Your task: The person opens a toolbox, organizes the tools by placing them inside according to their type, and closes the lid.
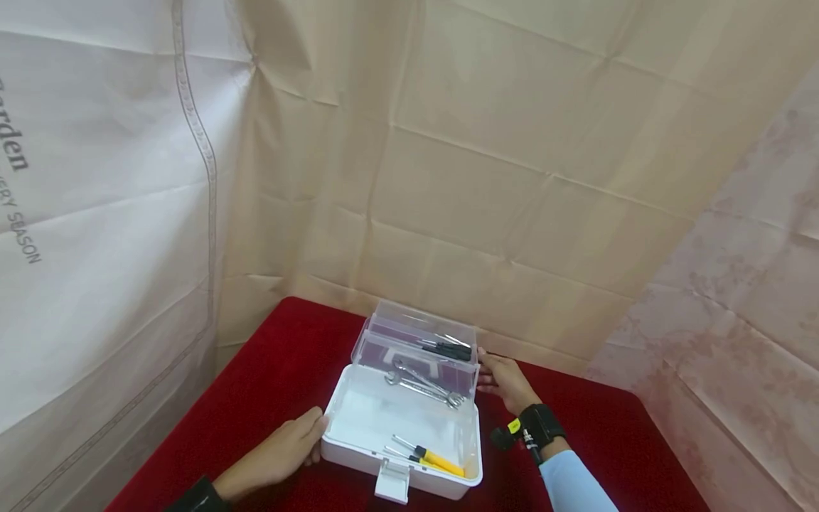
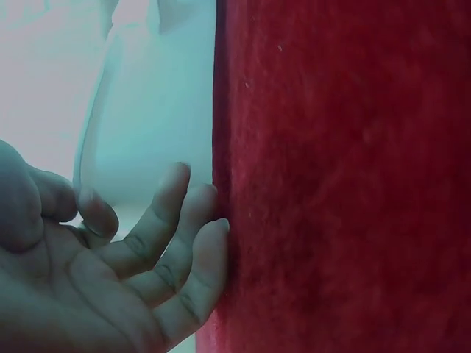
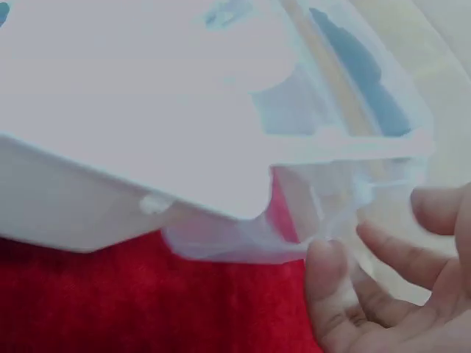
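A white toolbox (image 1: 441,486) stands with its clear lid (image 1: 409,316) swung back. Inside, yellow-handled screwdrivers (image 1: 446,464) lie at the front right, and several silver wrenches (image 1: 422,388) are farther back. Black-handled tools (image 1: 451,350) sit in the clear back section. My left hand (image 1: 288,449) touches the box's left side near the front, its fingers loosely bent in the left wrist view. Beside the lid's right edge is my right hand (image 1: 507,382); in the right wrist view its spread fingers (image 3: 327,276) are at the clear plastic, and contact is hard to tell.
Red cloth (image 1: 294,348) covers the table under the box. A beige curtain (image 1: 461,178) hangs behind, with a white printed sheet (image 1: 102,213) on the left and a pinkish one (image 1: 736,320) on the right. The box's front latch (image 1: 392,483) hangs down.
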A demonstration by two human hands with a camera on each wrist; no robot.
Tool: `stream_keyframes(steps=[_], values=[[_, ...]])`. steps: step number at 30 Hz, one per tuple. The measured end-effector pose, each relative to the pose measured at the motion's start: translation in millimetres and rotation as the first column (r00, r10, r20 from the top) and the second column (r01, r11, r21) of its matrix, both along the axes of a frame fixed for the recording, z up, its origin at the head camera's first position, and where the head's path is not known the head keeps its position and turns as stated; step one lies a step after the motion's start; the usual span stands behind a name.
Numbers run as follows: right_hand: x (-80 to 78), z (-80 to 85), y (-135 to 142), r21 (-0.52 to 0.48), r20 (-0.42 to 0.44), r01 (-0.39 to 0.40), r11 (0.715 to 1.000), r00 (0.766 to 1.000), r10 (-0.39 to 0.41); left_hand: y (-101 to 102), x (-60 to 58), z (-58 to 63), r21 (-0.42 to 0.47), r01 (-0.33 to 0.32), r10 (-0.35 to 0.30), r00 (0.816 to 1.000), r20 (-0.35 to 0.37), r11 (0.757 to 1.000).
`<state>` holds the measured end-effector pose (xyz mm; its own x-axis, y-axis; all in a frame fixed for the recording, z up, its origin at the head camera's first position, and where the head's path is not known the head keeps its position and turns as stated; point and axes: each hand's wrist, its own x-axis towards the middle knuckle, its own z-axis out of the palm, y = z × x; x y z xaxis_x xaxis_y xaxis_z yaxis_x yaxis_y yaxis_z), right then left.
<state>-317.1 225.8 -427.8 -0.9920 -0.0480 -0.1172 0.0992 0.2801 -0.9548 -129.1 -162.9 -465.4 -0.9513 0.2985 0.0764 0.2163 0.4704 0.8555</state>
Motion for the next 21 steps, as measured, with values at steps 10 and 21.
stream_keyframes(steps=[10, 21], values=[[6.4, -21.0, 3, -0.037, 0.103, -0.051, 0.998, 0.993, 0.055, 0, -2.7, -1.1, 0.076, -0.012, 0.011, 1.000, 0.013, 0.997], [12.0, -37.3, 12, -0.215, 0.195, -0.121, 0.969, 0.967, 0.164, 1, -2.5, -2.0, 0.070, -0.012, 0.009, 0.999, 0.037, 0.997]])
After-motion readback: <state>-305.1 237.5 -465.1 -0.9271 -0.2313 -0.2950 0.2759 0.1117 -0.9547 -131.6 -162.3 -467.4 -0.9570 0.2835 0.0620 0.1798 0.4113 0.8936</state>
